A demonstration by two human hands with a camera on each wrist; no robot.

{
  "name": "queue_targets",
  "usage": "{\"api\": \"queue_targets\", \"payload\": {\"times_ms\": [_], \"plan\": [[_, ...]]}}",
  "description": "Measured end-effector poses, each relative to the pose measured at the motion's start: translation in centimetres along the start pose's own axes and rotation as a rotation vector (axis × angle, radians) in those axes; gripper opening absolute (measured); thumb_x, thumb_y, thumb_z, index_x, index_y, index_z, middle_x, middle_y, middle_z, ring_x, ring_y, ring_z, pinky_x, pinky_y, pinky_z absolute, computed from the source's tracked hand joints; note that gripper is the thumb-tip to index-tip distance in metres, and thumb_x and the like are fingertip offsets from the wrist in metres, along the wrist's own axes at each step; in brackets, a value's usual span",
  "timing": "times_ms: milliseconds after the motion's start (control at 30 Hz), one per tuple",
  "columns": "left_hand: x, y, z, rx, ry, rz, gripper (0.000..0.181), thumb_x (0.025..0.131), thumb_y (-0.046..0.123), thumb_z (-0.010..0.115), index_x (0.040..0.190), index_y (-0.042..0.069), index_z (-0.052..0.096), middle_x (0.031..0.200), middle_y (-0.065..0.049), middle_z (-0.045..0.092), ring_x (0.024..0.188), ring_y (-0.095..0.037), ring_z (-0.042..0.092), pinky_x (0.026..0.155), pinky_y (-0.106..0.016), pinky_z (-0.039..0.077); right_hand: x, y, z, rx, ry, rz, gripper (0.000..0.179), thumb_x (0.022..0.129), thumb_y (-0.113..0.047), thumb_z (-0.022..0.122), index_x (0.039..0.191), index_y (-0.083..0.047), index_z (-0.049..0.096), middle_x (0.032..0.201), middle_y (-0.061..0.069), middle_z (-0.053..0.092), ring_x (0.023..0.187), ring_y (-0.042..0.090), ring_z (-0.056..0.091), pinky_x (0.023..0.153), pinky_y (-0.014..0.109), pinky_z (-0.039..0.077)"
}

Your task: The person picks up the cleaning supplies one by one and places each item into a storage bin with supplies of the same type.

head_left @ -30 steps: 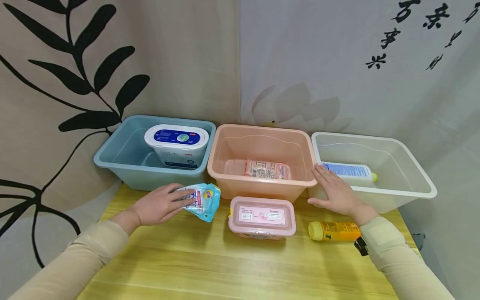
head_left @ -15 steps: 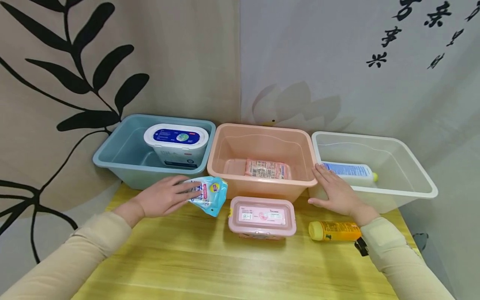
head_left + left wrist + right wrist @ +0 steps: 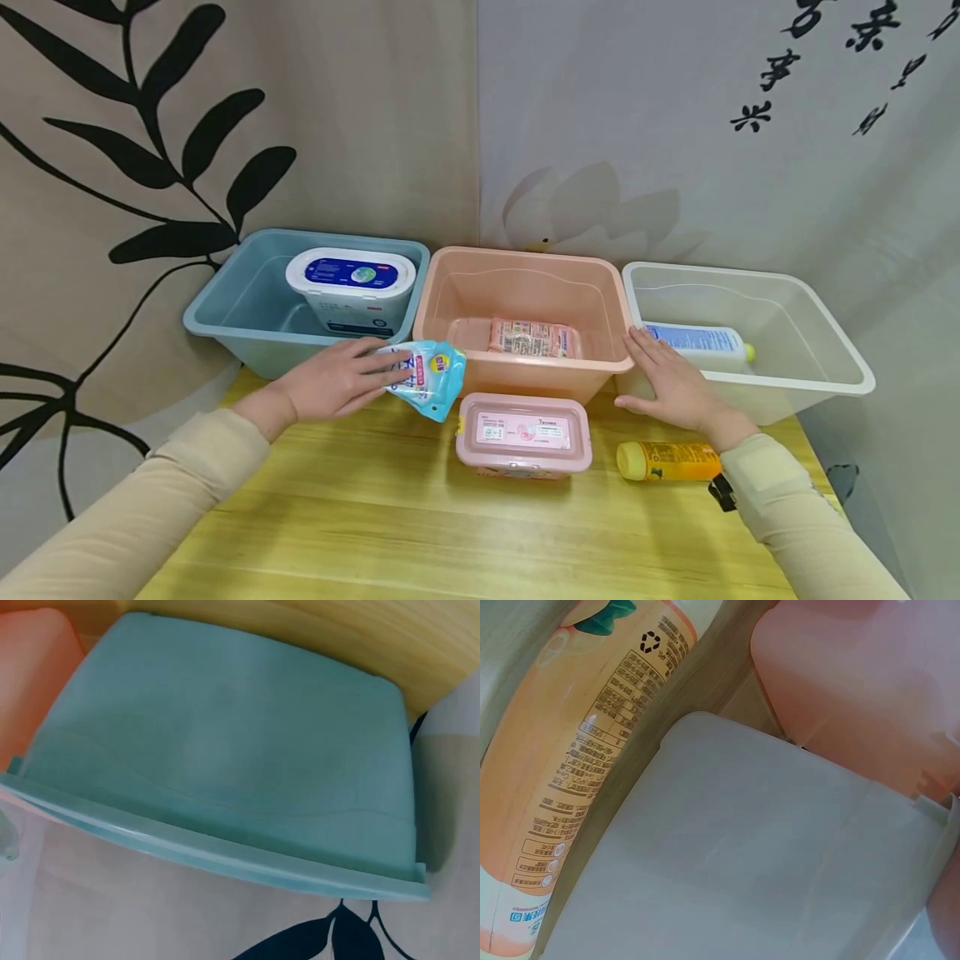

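Observation:
My left hand (image 3: pixel 337 379) grips a light blue soft plastic packet (image 3: pixel 435 375) by its left end, held up in front of the seam between the blue bin (image 3: pixel 300 340) and the peach bin (image 3: pixel 517 375). Its fingers lie over the printed face; the thumb is hidden. With fingers extended, my right hand (image 3: pixel 678 383) rests at the front left corner of the white bin (image 3: pixel 795 383), its fingertips right by the peach bin's corner. In the left wrist view the blue bin's outer wall (image 3: pixel 225 750) fills most of the picture, and neither hand nor packet shows.
A pink lidded box (image 3: pixel 525 435) stands before the peach bin. An orange bottle with a yellow cap (image 3: pixel 667 461) lies beside the right wrist. Inside the bins are a white-lidded tub (image 3: pixel 352 287), a pink packet (image 3: pixel 532 339) and a white-and-blue bottle (image 3: pixel 701 346).
My left hand has carried the light blue packet to the right and upward, toward the peach bin's front left corner. The right hand has stayed in place.

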State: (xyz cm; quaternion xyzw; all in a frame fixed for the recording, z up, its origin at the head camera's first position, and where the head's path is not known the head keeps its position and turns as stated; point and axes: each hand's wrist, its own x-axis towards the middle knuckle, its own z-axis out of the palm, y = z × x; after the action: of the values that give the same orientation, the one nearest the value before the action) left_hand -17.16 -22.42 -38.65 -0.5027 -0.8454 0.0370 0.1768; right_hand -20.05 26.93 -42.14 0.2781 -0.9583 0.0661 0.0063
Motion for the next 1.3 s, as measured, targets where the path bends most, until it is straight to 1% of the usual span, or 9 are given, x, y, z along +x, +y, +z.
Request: {"api": "queue_targets", "payload": {"times_ms": [133, 267, 367, 567, 867, 1067, 1133, 1200, 1300], "plan": [[0.3, -0.1, -0.2, -0.009, -0.005, -0.005, 0.062, 0.101, 0.042, 0.008, 0.129, 0.018, 0.057, 0.131, -0.004, 0.058, 0.115, -0.03, 0.052, 0.092, -0.046, 0.049, 0.0, 0.0, 0.0, 0.003, 0.001, -0.002, 0.095, 0.083, -0.057, 0.058, 0.148, 0.001, 0.019, 0.155, 0.022, 0.017, 0.143, 0.037, 0.016, 0.115, 0.049, 0.019], [0.7, -0.2, -0.4, -0.03, -0.021, -0.024, 0.047, 0.102, 0.039, 0.025, 0.131, 0.018, 0.056, 0.132, -0.004, 0.057, 0.117, -0.03, 0.052, 0.094, -0.047, 0.048, 0.0, 0.1, 0.0, 0.001, 0.004, -0.003, 0.095, 0.083, -0.057, 0.058, 0.148, 0.001, 0.018, 0.155, 0.021, 0.017, 0.143, 0.037, 0.016, 0.115, 0.048, 0.019], [1.1, -0.4, -0.6, -0.034, -0.049, -0.046, 0.045, 0.101, 0.04, 0.029, 0.133, 0.019, 0.054, 0.135, -0.003, 0.055, 0.118, -0.029, 0.05, 0.095, -0.047, 0.048, 0.1, 0.2, 0.0, -0.004, 0.002, -0.002, 0.096, 0.083, -0.057, 0.058, 0.148, 0.0, 0.018, 0.155, 0.021, 0.016, 0.143, 0.037, 0.016, 0.115, 0.049, 0.019], [2.3, -0.9, -0.8, -0.051, -0.052, -0.038, 0.063, 0.1, 0.046, 0.009, 0.133, 0.018, 0.054, 0.136, -0.003, 0.055, 0.118, -0.029, 0.05, 0.095, -0.046, 0.048, 0.2, 0.3, 0.0, 0.0, -0.001, -0.003, 0.095, 0.083, -0.057, 0.058, 0.148, 0.001, 0.018, 0.155, 0.021, 0.016, 0.143, 0.037, 0.016, 0.115, 0.048, 0.019], [3.8, -1.8, -0.7, -0.045, -0.031, 0.007, 0.068, 0.098, 0.045, 0.004, 0.131, 0.016, 0.056, 0.135, -0.006, 0.056, 0.115, -0.03, 0.052, 0.094, -0.046, 0.048, 0.3, 0.2, -0.1, 0.003, -0.001, -0.002, 0.095, 0.083, -0.055, 0.06, 0.148, 0.001, 0.019, 0.155, 0.021, 0.017, 0.143, 0.038, 0.017, 0.115, 0.049, 0.019], [4.8, -2.1, -0.8, -0.069, -0.058, -0.014, 0.07, 0.097, 0.048, 0.003, 0.133, 0.017, 0.054, 0.135, -0.005, 0.055, 0.117, -0.031, 0.051, 0.096, -0.047, 0.047, 0.3, 0.3, 0.1, -0.004, -0.004, 0.003, 0.096, 0.081, -0.054, 0.062, 0.148, 0.001, 0.02, 0.155, 0.021, 0.016, 0.143, 0.038, 0.016, 0.115, 0.05, 0.019], [5.3, -2.2, -0.9, -0.073, -0.068, -0.023, 0.062, 0.098, 0.047, 0.011, 0.134, 0.018, 0.053, 0.136, -0.005, 0.054, 0.119, -0.031, 0.05, 0.098, -0.047, 0.046, 0.3, 0.4, 0.1, -0.007, -0.005, 0.003, 0.097, 0.081, -0.056, 0.061, 0.148, 0.0, 0.02, 0.155, 0.02, 0.016, 0.143, 0.038, 0.016, 0.115, 0.05, 0.019], [5.7, -2.3, -0.9, -0.073, -0.068, -0.022, 0.048, 0.101, 0.041, 0.028, 0.134, 0.018, 0.053, 0.136, -0.005, 0.054, 0.12, -0.032, 0.05, 0.098, -0.047, 0.046, 0.3, 0.4, 0.1, -0.005, -0.008, 0.002, 0.097, 0.081, -0.056, 0.06, 0.148, 0.0, 0.019, 0.155, 0.02, 0.015, 0.143, 0.038, 0.016, 0.115, 0.05, 0.019], [6.5, -2.4, -0.8, -0.068, -0.066, -0.014, 0.04, 0.095, 0.029, 0.051, 0.133, 0.017, 0.054, 0.136, -0.006, 0.055, 0.12, -0.033, 0.051, 0.099, -0.048, 0.045, 0.2, 0.3, 0.1, 0.005, -0.011, 0.004, 0.097, 0.081, -0.055, 0.061, 0.148, 0.0, 0.018, 0.155, 0.02, 0.015, 0.143, 0.038, 0.015, 0.115, 0.051, 0.019]]}}
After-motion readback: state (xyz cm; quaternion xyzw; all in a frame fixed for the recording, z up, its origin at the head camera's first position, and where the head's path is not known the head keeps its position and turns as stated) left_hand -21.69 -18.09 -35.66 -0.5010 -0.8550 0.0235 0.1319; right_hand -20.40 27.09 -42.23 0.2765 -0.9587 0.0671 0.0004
